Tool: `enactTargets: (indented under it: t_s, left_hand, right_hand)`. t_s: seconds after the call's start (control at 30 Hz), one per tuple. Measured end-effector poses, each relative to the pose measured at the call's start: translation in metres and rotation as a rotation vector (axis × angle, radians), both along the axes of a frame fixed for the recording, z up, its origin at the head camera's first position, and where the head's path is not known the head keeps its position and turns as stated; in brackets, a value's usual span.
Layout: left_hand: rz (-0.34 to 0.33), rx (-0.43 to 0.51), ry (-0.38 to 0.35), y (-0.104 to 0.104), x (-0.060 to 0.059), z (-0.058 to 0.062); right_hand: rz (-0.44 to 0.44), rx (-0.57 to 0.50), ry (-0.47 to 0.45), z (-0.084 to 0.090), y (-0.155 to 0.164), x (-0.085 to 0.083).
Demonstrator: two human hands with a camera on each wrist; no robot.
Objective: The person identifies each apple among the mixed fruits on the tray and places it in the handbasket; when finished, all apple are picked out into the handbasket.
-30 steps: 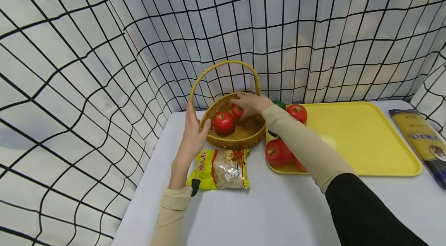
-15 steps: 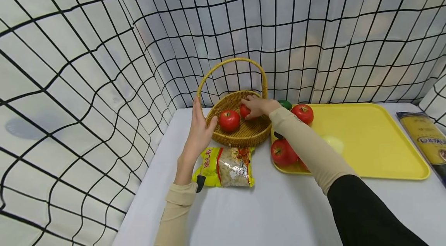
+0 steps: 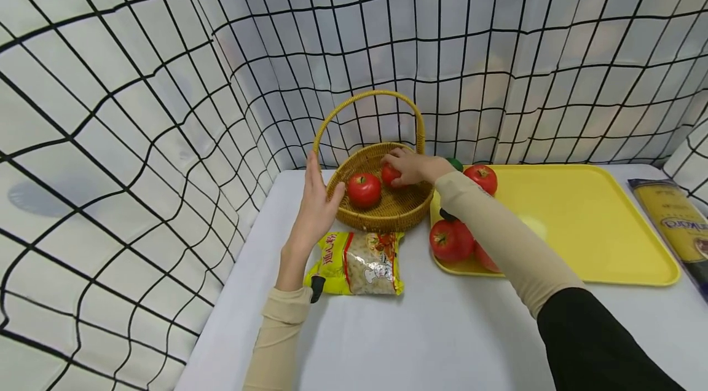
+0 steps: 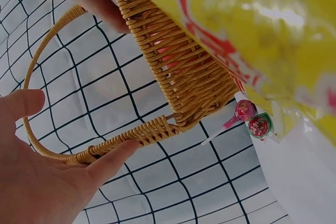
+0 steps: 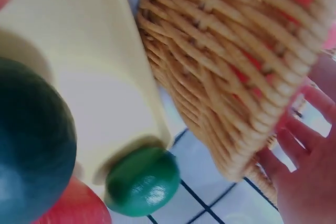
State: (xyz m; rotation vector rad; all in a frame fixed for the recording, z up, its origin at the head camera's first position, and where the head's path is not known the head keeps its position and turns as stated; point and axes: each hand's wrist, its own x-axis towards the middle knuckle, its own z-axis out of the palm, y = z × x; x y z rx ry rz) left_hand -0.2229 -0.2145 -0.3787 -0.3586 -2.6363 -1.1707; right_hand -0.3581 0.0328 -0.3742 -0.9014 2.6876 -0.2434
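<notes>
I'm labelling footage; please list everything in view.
Wicker basket: 1, tan, back left
Apples: 2, red, in basket
Tray apples: 3 visible, red, left end
Macaroni bag: 1, yellow, before basket
Lollipops: 2, pink and green, beside bag
Tray: 1, yellow, right
Rounded fruits: 2, green, tray's left
Packet: 1, yellow and blue, far right
Net: 1, black, behind table
Table: 1, white, underneath
Left hand: 1, beige sleeve, at basket handle
Right hand: 1, beige sleeve, on apple

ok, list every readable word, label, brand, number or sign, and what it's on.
"通心粉": yellow bag.
"nkara", first letter unclear: long packet at the right edge.
Too small or blurred to read: the remaining print on both packs, the mark on the right sleeve, any lettering on the lollipop wrappers.
</notes>
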Motion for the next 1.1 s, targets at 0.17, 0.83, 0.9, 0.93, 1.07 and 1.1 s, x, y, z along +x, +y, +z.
enactTargets:
  t_s: [0.17, 0.83, 0.9, 0.93, 1.07, 1.1]
  left_hand:
    - [0.004, 0.001, -0.001, -0.001, -0.002, -0.001]
    - [0.010, -0.033, -0.009, 0.006, 0.000, 0.002]
    - [0.012, -0.037, -0.014, 0.007, 0.000, 0.002]
    - [0.015, -0.037, -0.020, 0.007, 0.001, 0.002]
    - [0.030, -0.049, -0.028, 0.003, 0.003, 0.002]
    - [0.033, -0.053, -0.028, 0.002, 0.004, 0.002]
  right_hand:
    - [0.053, -0.058, 0.063, 0.010, 0.004, 0.014]
    - [-0.214, -0.611, 0.548, 0.075, 0.176, 0.214]
    - [-0.246, -0.634, 0.648, 0.078, 0.191, 0.228]
    - [-0.255, -0.642, 0.694, 0.080, 0.198, 0.233]
    - [-0.294, -0.674, 0.847, 0.087, 0.214, 0.248]
    - [-0.295, -0.683, 0.879, 0.089, 0.217, 0.251]
